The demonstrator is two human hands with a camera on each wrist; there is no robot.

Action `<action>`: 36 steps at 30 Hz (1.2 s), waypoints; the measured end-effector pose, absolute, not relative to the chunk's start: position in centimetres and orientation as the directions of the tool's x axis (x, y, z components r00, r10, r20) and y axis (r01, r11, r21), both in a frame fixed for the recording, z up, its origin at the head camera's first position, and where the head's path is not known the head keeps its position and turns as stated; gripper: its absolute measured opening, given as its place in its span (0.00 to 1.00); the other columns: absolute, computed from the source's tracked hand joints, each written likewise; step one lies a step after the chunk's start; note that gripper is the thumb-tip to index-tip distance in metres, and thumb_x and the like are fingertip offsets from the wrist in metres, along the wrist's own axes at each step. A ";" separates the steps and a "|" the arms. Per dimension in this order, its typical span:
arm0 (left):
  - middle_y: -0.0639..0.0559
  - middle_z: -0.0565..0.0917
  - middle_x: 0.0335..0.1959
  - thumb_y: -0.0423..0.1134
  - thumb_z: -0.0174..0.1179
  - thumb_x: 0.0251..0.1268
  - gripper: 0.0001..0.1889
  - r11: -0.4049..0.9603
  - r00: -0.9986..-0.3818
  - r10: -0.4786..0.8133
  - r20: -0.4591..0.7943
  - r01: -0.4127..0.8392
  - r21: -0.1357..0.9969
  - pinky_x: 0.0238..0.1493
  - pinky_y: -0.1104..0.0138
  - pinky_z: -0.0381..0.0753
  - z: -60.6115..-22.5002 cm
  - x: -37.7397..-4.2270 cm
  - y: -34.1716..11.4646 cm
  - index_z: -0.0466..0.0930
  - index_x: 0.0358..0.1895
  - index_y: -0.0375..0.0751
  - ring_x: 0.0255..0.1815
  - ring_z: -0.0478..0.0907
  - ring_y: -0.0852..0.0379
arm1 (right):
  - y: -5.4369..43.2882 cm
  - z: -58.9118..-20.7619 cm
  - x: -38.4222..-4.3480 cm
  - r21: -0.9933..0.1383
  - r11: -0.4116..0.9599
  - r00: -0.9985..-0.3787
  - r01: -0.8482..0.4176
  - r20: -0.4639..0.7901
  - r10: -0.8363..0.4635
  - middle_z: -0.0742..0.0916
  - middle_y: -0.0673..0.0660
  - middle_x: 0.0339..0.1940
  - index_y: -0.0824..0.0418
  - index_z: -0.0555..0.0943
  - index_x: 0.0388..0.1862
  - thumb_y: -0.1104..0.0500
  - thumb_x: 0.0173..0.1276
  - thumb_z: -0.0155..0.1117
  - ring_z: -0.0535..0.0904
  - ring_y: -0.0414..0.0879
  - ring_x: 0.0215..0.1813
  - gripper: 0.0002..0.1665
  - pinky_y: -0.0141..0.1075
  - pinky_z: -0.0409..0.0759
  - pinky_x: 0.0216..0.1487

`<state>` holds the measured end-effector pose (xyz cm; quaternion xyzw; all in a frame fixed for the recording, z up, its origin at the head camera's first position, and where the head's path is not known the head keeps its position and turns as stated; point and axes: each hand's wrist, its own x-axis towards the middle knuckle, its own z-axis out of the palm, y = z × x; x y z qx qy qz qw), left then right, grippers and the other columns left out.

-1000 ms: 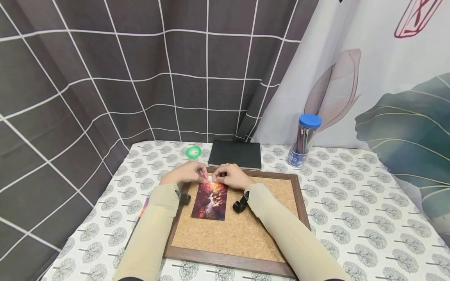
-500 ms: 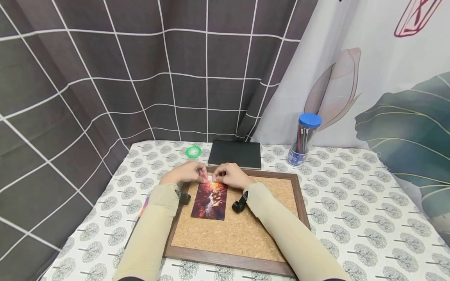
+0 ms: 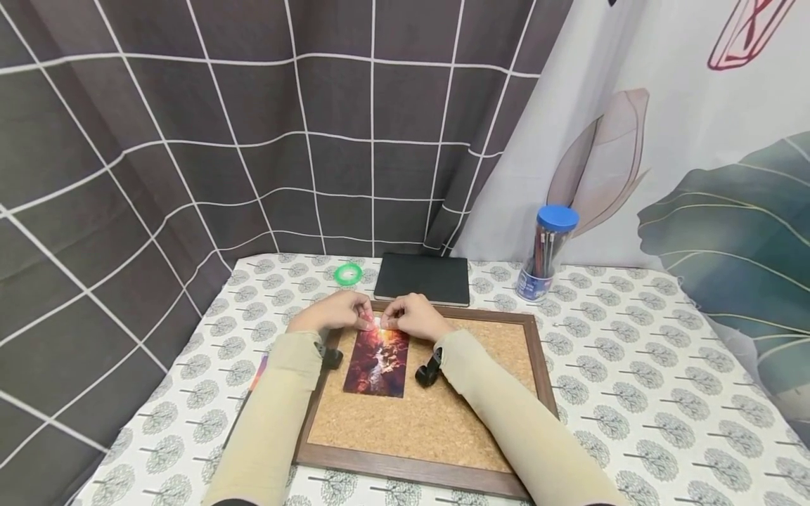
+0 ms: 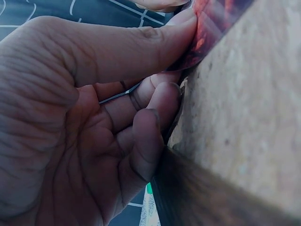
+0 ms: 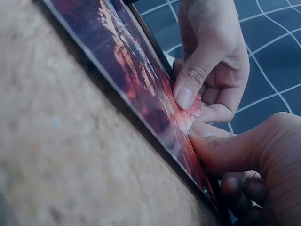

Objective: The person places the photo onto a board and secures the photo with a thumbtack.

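A glossy picture in dark red and orange lies on the upper left of a wood-framed corkboard. My left hand pinches its top edge, thumb on the printed face; in the left wrist view, the thumb covers part of it. Close by on the same edge, my right hand pinches with thumb and forefinger. The right wrist view shows both sets of fingertips nearly meeting around a small pinkish-white bit at the edge; I cannot tell whether it is a separate piece.
Behind the board lie a black notebook and a green ring-shaped roll. A clear jar of pencils with a blue lid stands at the back right. Something colourful shows beside the left sleeve. A grid-patterned curtain hangs behind.
The right wrist has shifted very slightly left. Both hands stay at the picture's top edge, and the picture keeps its place on the board.
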<state>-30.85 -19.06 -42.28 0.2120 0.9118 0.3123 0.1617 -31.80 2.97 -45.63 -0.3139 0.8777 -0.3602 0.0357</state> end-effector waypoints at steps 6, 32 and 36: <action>0.54 0.81 0.30 0.39 0.73 0.57 0.08 0.714 -0.860 0.488 -0.152 0.293 0.635 0.40 0.62 0.74 -42.3 -31.1 -19.0 0.82 0.33 0.45 0.32 0.75 0.56 | 2.9 -45.6 -31.9 -0.671 0.544 -0.812 -0.504 0.153 -0.563 0.88 0.44 0.33 0.52 0.90 0.32 0.55 0.61 0.75 0.79 0.38 0.35 0.03 0.33 0.77 0.39; 0.54 0.78 0.25 0.36 0.73 0.56 0.09 0.680 -0.853 0.506 -0.128 0.304 0.667 0.34 0.63 0.71 -42.5 -30.9 -19.0 0.80 0.32 0.42 0.26 0.71 0.57 | 2.4 -45.2 -31.2 -0.661 0.589 -0.852 -0.464 0.151 -0.502 0.84 0.45 0.31 0.52 0.90 0.28 0.57 0.59 0.77 0.76 0.40 0.36 0.03 0.34 0.73 0.40; 0.54 0.77 0.24 0.35 0.73 0.56 0.09 0.681 -0.854 0.506 -0.125 0.306 0.665 0.33 0.63 0.71 -42.4 -30.8 -18.9 0.80 0.32 0.41 0.26 0.71 0.57 | 2.4 -45.3 -31.2 -0.670 0.587 -0.858 -0.454 0.151 -0.491 0.84 0.46 0.31 0.53 0.90 0.28 0.57 0.58 0.77 0.76 0.40 0.36 0.02 0.34 0.73 0.40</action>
